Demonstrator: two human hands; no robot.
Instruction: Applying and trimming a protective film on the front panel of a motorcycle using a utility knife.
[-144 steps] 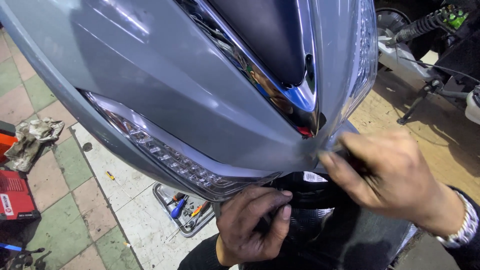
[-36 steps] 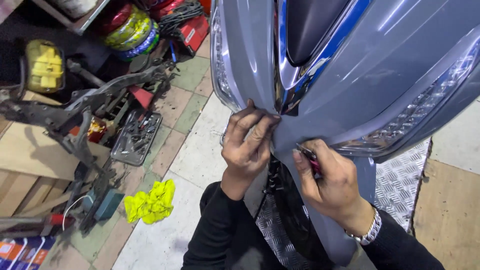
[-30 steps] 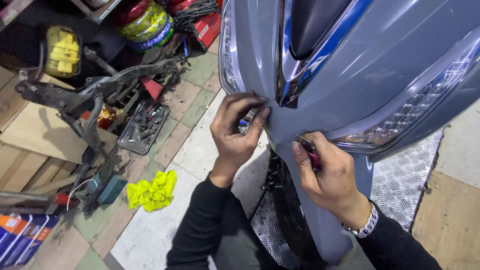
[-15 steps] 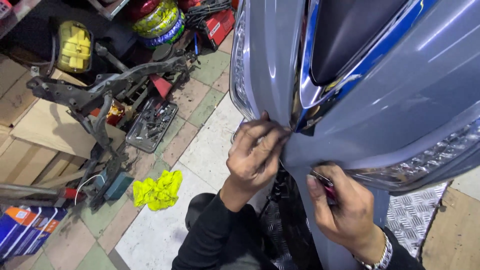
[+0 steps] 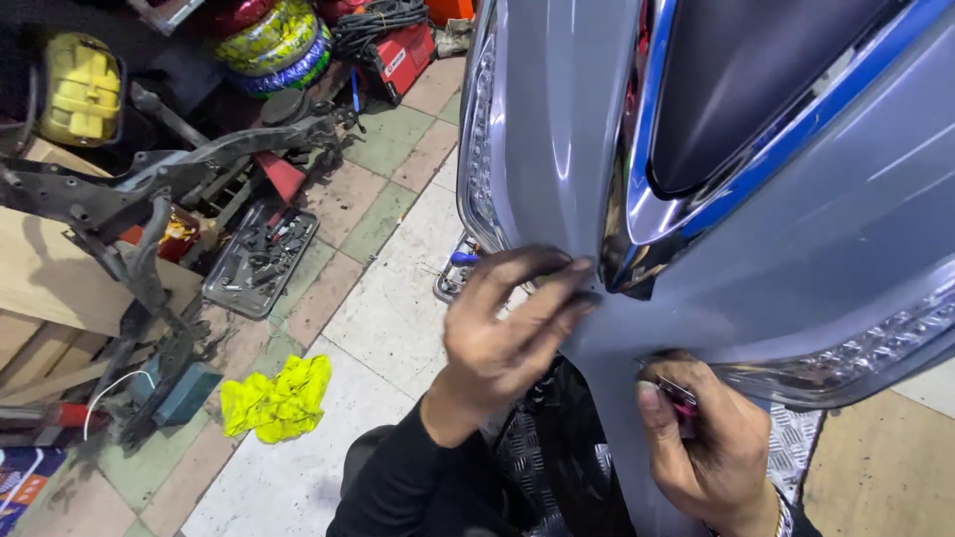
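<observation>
Your left hand [image 5: 502,333] sits near the middle of the view with its fingers [image 5: 542,298] stretched out and close together, their tips pressed against the glossy grey plastic front panel of the scooter [image 5: 567,149], right where the panel narrows at the lower tip of the chrome-and-blue trim strip [image 5: 637,214]. It grips nothing; it only bears on the panel.

Your right hand [image 5: 711,447], at about five o'clock from the left one, is curled tight around a small tool with a red and dark handle [image 5: 681,398], its tip hidden against the underside of the panel, just below the clear ribbed headlamp strip [image 5: 865,348]. Your thumb lies along the tool's near side.

The grey panel fills the upper right of the view, from twelve o'clock round to four. Beneath your wrists a silver chequer-plate footboard [image 5: 786,447] shows at five o'clock.

At nine o'clock from your left hand lies a crumpled bright yellow cloth [image 5: 279,398] on the tiled floor [image 5: 388,318]. At ten o'clock sits a flat grey metal tray of small parts and tools [image 5: 261,259], beside a bare dark metal frame [image 5: 149,189]. A yellow boxy object [image 5: 85,94] stands at the far upper left, and a red case [image 5: 398,60] lies at eleven o'clock.
</observation>
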